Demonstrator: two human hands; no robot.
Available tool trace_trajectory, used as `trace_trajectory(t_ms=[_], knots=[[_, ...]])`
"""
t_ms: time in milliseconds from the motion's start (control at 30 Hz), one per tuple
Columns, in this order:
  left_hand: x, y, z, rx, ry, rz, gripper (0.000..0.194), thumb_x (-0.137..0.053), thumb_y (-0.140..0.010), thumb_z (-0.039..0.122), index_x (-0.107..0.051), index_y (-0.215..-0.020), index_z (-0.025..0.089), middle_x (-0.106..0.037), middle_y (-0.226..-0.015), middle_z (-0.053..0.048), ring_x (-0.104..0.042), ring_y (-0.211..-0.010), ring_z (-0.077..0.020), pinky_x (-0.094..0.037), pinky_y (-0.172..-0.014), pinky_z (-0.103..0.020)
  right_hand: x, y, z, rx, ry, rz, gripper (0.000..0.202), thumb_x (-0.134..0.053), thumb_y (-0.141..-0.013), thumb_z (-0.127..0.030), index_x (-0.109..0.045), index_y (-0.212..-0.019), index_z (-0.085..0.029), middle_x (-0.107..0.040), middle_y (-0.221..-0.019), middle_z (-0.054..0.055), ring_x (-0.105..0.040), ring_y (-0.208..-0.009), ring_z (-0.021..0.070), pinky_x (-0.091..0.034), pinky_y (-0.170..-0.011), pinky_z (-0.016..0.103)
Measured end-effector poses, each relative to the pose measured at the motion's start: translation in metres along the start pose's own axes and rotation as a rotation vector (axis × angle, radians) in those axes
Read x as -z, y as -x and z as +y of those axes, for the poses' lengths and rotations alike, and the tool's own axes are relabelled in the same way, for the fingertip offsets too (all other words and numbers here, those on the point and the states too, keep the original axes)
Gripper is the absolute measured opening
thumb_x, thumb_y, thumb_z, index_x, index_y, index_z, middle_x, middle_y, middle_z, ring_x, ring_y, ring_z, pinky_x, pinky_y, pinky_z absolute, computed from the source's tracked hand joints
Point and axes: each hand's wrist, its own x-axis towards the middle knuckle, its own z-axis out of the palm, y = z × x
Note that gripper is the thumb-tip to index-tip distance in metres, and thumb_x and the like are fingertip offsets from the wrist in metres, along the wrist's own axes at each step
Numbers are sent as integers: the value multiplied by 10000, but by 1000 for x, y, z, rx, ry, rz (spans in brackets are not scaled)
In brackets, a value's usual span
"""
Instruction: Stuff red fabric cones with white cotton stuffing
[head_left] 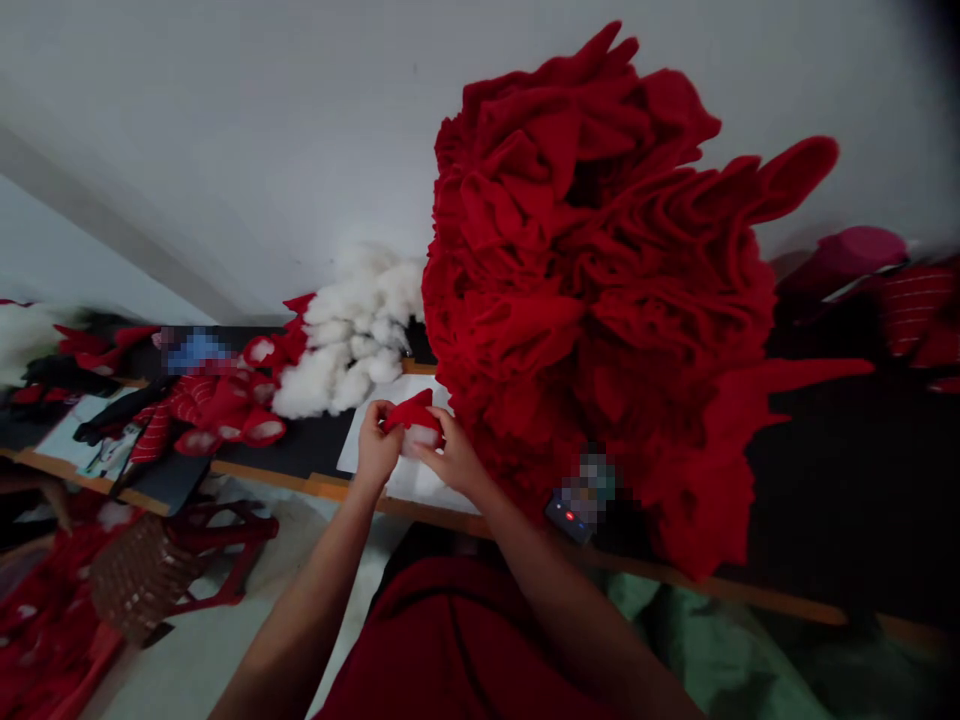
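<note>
Both hands grip a small red fabric piece [412, 408] with a pointed tip, and a white fluffy wad of stuffing [421, 438] shows at its lower side. My left hand [379, 445] pinches the piece's left edge. On the opposite edge, my right hand [454, 458] has its fingers closed around the fabric and the stuffing. Beneath them lies a white sheet [442, 490] on the dark table. Whether the stuffing sits inside the fabric or against it, I cannot tell.
A tall heap of red fabric pieces [600, 290] rises at right, with a phone [577, 510] before it. White stuffing [352, 335] is piled behind my hands. Red plush parts [225, 405] lie leftward. Below are a red stool [232, 560] and, lower left, part of another person's arm [45, 500].
</note>
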Motion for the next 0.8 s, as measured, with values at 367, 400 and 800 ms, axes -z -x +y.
trace_trajectory(t_ms=[367, 400, 800], knots=[[-11, 9, 3, -110, -212, 39, 216, -427, -502, 34, -426, -656, 186, -402, -611, 35, -361, -584, -109, -286, -532, -222, -5, -15, 10, -60, 239, 340, 267, -426, -558, -102, -510, -792, -198, -575, -751, 0, -536, -722, 170, -420, -675, 283], [-9, 8, 5, -59, -170, -26, 213, -448, -519, 50, -427, -681, 186, -407, -626, 38, -369, -580, -104, -298, -528, -217, -3, -15, 10, -50, 229, 334, 266, -430, -565, -106, -511, -799, -200, -580, -773, 3, -538, -741, 171, -422, -689, 284], [-6, 13, 14, -46, -22, -68, 147, -479, -646, 113, -467, -776, 180, -479, -709, 28, -448, -588, -93, -366, -532, -205, -5, -4, -5, -144, -257, 282, 319, -556, -645, -274, -501, -946, -184, -578, -886, 32, -548, -754, 140, -465, -659, 256]])
